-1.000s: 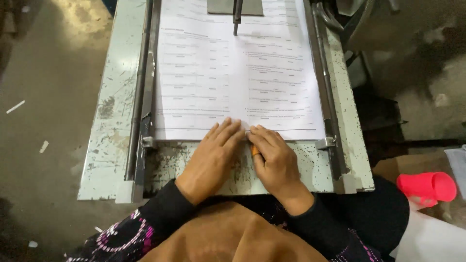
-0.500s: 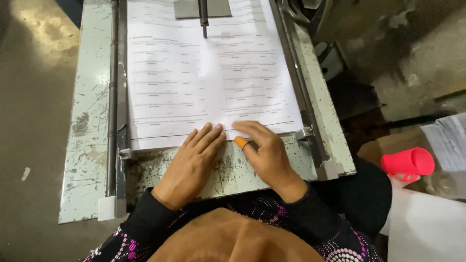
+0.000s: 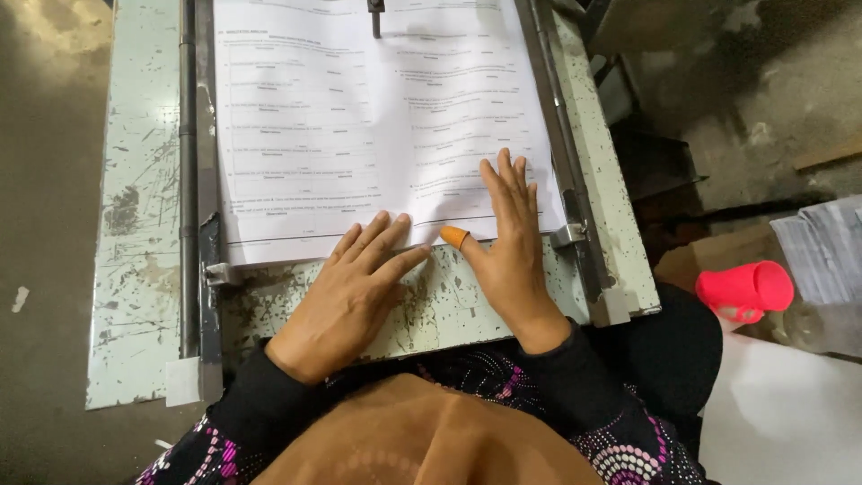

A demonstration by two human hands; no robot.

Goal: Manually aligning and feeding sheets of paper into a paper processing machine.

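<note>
A stack of white printed sheets [image 3: 359,117] lies on a worn, pale green metal table [image 3: 135,233], held between two metal side rails. My left hand [image 3: 355,287] rests flat at the stack's near edge, fingertips touching the paper. My right hand [image 3: 507,242] lies flat on the lower right part of the sheets, fingers spread. Its thumb wears an orange rubber fingertip cover [image 3: 455,236]. Neither hand grips anything.
A dark metal rod [image 3: 374,16] hangs over the top of the stack. A bright pink cup [image 3: 745,290] lies on its side at the right, next to another pile of printed paper [image 3: 822,247] and a white surface [image 3: 781,422]. Grey floor surrounds the table.
My right hand has slid from the stack's near edge up onto the sheets and spread its fingers. The left hand stays at the edge. The view has shifted closer.
</note>
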